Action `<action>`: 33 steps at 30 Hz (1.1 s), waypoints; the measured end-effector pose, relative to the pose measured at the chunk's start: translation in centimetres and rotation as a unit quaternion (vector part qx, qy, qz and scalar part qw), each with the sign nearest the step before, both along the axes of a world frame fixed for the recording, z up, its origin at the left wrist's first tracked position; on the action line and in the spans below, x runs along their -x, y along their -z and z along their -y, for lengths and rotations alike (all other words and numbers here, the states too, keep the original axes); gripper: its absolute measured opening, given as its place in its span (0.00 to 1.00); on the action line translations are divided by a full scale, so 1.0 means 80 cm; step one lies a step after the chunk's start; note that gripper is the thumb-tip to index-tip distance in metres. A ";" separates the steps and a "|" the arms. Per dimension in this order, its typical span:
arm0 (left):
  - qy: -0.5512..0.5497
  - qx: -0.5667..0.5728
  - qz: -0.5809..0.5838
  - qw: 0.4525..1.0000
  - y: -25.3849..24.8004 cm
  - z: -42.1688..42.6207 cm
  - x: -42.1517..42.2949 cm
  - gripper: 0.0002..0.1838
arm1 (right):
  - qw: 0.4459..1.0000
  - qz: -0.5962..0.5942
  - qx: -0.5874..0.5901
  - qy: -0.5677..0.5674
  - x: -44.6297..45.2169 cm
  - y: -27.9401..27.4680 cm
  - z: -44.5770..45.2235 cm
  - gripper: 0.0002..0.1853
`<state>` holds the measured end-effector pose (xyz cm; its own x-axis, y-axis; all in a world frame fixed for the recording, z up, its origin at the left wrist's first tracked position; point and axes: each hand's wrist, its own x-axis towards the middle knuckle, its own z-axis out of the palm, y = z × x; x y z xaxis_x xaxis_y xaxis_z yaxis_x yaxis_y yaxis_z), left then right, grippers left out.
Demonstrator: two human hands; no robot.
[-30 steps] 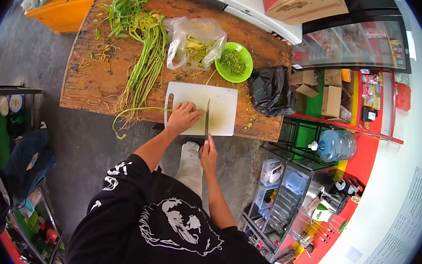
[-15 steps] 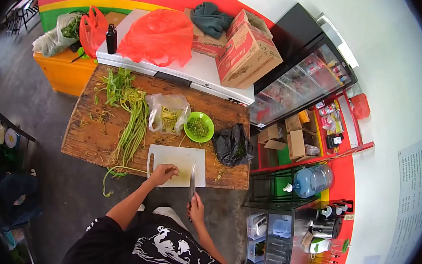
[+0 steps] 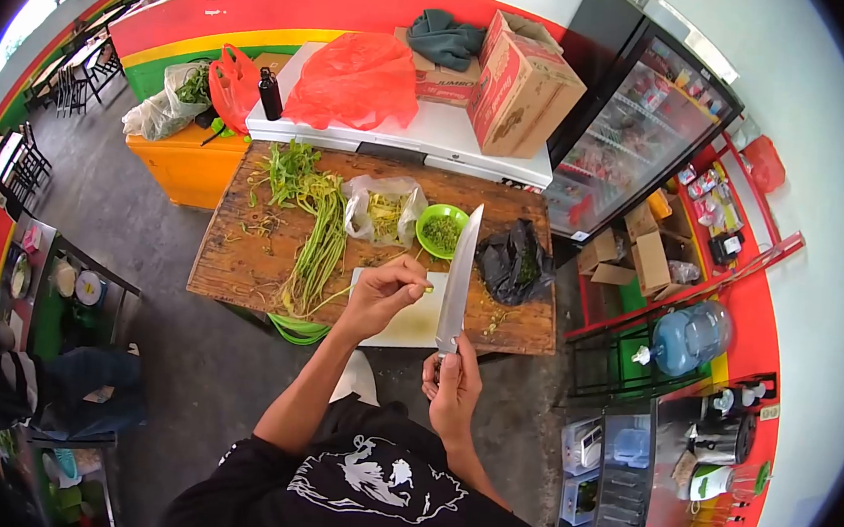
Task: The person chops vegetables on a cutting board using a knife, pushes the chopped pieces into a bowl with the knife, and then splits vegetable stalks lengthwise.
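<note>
I see the left hand (image 3: 386, 299) pinching a stem (image 3: 429, 288), perhaps to steady it; the right hand (image 3: 453, 385) grips a forward-pointing knife (image 3: 459, 279).

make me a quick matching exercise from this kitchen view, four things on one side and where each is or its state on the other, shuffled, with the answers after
Things:
1. kitchen knife
2. green bowl
3. white cutting board
4. black bottle

Place or state:
A. lying flat at the near edge of the wooden table
B. standing between two red plastic bags
C. holding chopped greens
D. gripped in the right hand

Right pairs: 1-D, 2-C, 3-A, 4-B
</note>
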<state>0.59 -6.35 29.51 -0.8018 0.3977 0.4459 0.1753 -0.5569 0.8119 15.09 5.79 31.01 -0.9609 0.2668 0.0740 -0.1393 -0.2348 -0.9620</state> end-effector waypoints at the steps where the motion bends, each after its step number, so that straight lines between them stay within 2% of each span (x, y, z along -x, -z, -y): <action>1: -0.004 -0.006 -0.014 1.000 -0.004 -0.004 -0.005 0.05 | 0.999 -0.034 -0.026 0.000 -0.007 -0.004 0.002 0.23; 10: 0.030 -0.025 -0.061 0.997 -0.028 -0.026 -0.027 0.05 | 0.977 -0.138 -0.158 0.047 -0.032 -0.014 -0.006 0.23; 33: 0.041 0.001 -0.045 0.998 -0.010 -0.036 -0.058 0.05 | 0.977 -0.126 -0.171 0.031 -0.055 -0.004 -0.023 0.22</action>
